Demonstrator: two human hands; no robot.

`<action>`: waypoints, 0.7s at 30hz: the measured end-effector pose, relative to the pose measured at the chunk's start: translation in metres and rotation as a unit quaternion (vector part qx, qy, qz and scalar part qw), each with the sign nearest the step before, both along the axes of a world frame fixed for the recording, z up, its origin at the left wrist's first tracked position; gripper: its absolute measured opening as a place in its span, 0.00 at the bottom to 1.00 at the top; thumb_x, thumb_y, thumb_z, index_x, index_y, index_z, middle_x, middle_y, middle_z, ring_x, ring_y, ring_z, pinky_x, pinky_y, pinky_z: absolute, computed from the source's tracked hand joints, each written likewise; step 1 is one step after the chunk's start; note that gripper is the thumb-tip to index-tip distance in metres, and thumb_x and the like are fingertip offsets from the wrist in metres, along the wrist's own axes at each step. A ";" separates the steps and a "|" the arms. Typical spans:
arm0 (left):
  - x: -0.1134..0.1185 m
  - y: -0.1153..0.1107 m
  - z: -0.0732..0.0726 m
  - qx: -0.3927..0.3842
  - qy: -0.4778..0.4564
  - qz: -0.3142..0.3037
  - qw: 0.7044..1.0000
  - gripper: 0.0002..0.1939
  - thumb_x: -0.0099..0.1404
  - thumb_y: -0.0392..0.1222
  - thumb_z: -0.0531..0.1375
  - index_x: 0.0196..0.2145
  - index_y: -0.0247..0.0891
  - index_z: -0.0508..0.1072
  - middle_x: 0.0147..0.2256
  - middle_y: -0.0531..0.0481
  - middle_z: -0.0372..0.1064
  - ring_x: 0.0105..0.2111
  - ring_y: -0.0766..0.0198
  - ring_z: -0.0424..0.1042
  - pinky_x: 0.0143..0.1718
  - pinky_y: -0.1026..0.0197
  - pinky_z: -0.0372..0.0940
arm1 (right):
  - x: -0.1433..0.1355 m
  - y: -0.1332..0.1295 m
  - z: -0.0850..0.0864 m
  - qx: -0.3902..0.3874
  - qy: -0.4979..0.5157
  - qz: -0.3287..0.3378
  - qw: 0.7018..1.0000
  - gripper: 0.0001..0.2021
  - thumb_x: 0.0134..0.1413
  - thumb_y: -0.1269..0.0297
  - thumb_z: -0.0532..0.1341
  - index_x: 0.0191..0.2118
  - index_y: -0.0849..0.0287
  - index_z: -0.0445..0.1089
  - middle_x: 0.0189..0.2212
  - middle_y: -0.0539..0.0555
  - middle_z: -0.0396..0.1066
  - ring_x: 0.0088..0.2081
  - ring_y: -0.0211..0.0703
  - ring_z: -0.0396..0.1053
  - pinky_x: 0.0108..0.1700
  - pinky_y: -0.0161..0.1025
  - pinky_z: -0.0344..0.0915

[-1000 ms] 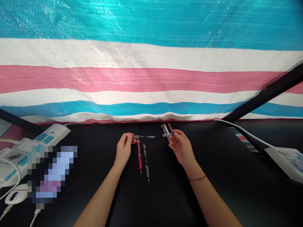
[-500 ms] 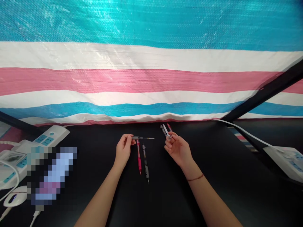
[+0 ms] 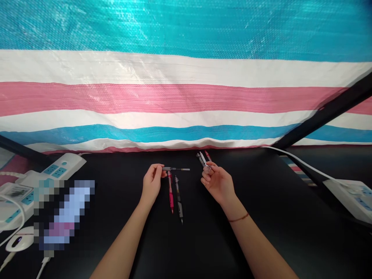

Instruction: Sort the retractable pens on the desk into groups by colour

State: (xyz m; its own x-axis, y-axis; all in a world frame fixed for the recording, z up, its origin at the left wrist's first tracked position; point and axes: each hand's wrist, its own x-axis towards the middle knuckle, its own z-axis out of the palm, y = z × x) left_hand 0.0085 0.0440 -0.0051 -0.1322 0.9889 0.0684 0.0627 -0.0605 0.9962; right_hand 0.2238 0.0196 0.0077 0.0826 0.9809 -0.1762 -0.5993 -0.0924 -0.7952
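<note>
Refill [image 3: 182, 169] juts toward 3 o'clock from grey grip [image 3: 166, 169] pinched in your left hand [image 3: 151, 181], right hand [image 3: 219, 185] pinching clear piece [image 3: 207, 169], red pen [image 3: 171, 197] and grey pen [image 3: 179, 202] at refill's 6 o'clock.

This looks like a makeshift workspace: striped tarpaulin [image 3: 186, 99], black tabletop [image 3: 267, 186], 2 power strips [image 3: 63, 164].

ok so five pens lying around: the pink pen [image 3: 170, 195], a grey pen [image 3: 179, 199] just right of it, plus three partly hidden pens [image 3: 202, 157] farther right. One refill [image 3: 183, 169] by the pink pen's far end. Two hands, left hand [image 3: 152, 181] and right hand [image 3: 221, 185], either side of it. Power strips [image 3: 67, 164]: two, way left and way right.
</note>
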 end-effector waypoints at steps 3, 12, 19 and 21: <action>0.000 0.000 0.000 0.001 0.000 0.002 1.000 0.19 0.59 0.57 0.58 0.34 0.37 0.72 0.26 0.52 0.71 0.28 0.63 0.73 0.34 0.61 0.67 | -0.003 0.000 0.000 -0.001 -0.069 -0.078 0.995 0.08 0.42 0.61 0.61 0.32 0.56 0.67 0.22 0.48 0.67 0.18 0.34 0.58 0.20 0.34 0.54; 0.000 0.000 -0.003 0.007 0.009 0.008 1.000 0.18 0.61 0.56 0.57 0.36 0.37 0.72 0.26 0.53 0.71 0.28 0.64 0.73 0.33 0.62 0.67 | -0.006 -0.004 0.000 0.079 -0.261 -0.138 0.952 0.09 0.47 0.58 0.62 0.33 0.56 0.68 0.20 0.48 0.68 0.19 0.35 0.61 0.22 0.36 0.60; 0.001 -0.001 0.002 0.010 0.015 0.003 1.000 0.18 0.60 0.56 0.58 0.35 0.37 0.72 0.26 0.52 0.71 0.27 0.63 0.73 0.33 0.61 0.68 | -0.010 -0.006 0.002 0.102 -0.287 -0.186 0.934 0.07 0.51 0.59 0.60 0.34 0.56 0.67 0.19 0.46 0.65 0.19 0.35 0.60 0.22 0.35 0.59; 0.001 -0.001 0.003 0.006 0.012 0.005 1.000 0.18 0.60 0.57 0.58 0.35 0.37 0.72 0.26 0.51 0.71 0.27 0.63 0.73 0.33 0.61 0.68 | -0.009 -0.006 0.002 0.104 -0.294 -0.193 0.930 0.07 0.52 0.60 0.60 0.34 0.56 0.67 0.17 0.45 0.63 0.19 0.35 0.60 0.22 0.35 0.59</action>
